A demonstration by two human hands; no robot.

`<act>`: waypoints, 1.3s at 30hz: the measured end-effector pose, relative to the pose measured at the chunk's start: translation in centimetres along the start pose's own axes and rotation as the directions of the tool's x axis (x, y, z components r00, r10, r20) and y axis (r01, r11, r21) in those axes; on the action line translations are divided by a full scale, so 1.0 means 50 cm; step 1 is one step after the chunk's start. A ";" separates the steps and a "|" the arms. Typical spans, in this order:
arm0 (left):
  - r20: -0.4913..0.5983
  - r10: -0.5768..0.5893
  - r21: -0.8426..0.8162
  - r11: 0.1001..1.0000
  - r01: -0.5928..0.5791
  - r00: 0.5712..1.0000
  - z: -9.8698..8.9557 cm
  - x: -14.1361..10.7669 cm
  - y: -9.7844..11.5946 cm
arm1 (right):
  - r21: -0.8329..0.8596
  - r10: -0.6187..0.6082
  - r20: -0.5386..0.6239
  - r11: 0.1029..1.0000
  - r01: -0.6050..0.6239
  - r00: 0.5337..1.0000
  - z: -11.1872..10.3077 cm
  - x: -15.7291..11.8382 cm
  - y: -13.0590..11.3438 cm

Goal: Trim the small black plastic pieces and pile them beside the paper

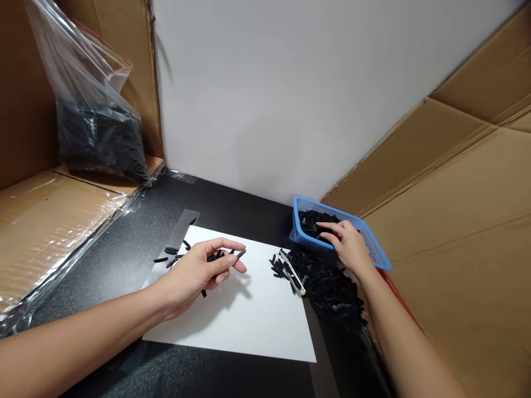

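Above a white sheet [249, 320], my left hand [205, 268] pinches a small black strip [240, 254] between thumb and forefinger. More dark strips show beneath and beside its curled fingers; whether the palm holds any I cannot tell. My right hand [346, 240] reaches into a blue plastic basket [375, 243], thumb and forefinger apart over its heap of black pieces [311, 221]. In front of the basket, a larger pile of black pieces [334, 290] spills onto the sheet's right edge. A slim silver tool [293, 275], resembling clippers, lies on that edge among loose bits.
At the back left, a clear plastic bag [99, 132] full of black material stands on cardboard [53, 215]. Loose strips [171, 251] lie by the sheet's left edge on the black tabletop [103, 265]. A white wall [269, 99] and cardboard panel [460, 232] bound the space.
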State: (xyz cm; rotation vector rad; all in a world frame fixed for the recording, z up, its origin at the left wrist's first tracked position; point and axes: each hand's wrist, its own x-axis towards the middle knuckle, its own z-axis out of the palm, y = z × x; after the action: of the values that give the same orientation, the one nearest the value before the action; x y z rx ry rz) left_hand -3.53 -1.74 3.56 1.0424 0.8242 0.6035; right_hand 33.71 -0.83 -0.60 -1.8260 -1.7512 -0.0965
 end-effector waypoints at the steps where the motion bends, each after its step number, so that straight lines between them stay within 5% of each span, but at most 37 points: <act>1: 0.002 0.001 0.002 1.000 -0.001 1.000 -0.001 0.001 -0.001 | -0.002 0.007 0.002 1.000 -0.007 1.000 0.001 0.010 0.004; 8: -0.012 0.012 0.017 1.000 -0.012 1.000 -0.003 0.005 0.001 | 0.001 -0.011 -0.047 1.000 0.011 0.999 -0.004 0.028 -0.022; 11: -0.034 0.025 0.034 0.999 -0.024 0.999 -0.005 0.007 -0.002 | 0.081 -0.012 -0.226 0.996 0.031 0.974 0.000 0.002 -0.092; 13: -0.050 0.033 0.061 0.998 -0.030 0.998 -0.006 0.011 -0.008 | 0.272 0.032 -0.202 0.962 0.025 0.979 0.016 -0.023 -0.162; 15: -0.061 0.044 0.094 0.995 -0.038 0.997 -0.007 0.015 -0.015 | 0.533 0.109 0.056 0.837 -0.122 0.992 0.042 -0.050 -0.239; 17: -0.064 0.065 0.126 0.990 -0.057 0.996 -0.005 0.018 -0.020 | 0.727 0.115 0.338 0.598 -0.337 0.934 0.072 -0.073 -0.312; 20: -0.058 0.119 0.170 0.980 -0.108 0.991 -0.002 0.019 -0.019 | 0.825 0.082 0.506 0.242 -0.510 0.858 0.105 -0.095 -0.389; 22: -0.058 0.158 0.185 0.972 -0.145 0.986 -0.001 0.017 -0.016 | 0.832 0.106 0.539 0.086 -0.547 0.836 0.115 -0.102 -0.415; 30: -0.101 0.133 0.203 0.973 -0.110 0.986 -0.013 0.031 -0.031 | 0.826 0.190 0.561 -0.065 -0.560 0.805 0.129 -0.113 -0.420; 39: -0.110 0.051 0.117 0.992 -0.038 0.993 0.002 0.035 -0.029 | 0.809 0.182 0.586 -0.096 -0.579 0.789 0.124 -0.108 -0.406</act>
State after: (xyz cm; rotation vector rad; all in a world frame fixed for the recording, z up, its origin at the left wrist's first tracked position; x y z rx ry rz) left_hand -2.39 -1.04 1.73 1.1421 0.9453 0.6638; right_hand 12.01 -3.78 -0.63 -1.0369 -0.7065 1.4329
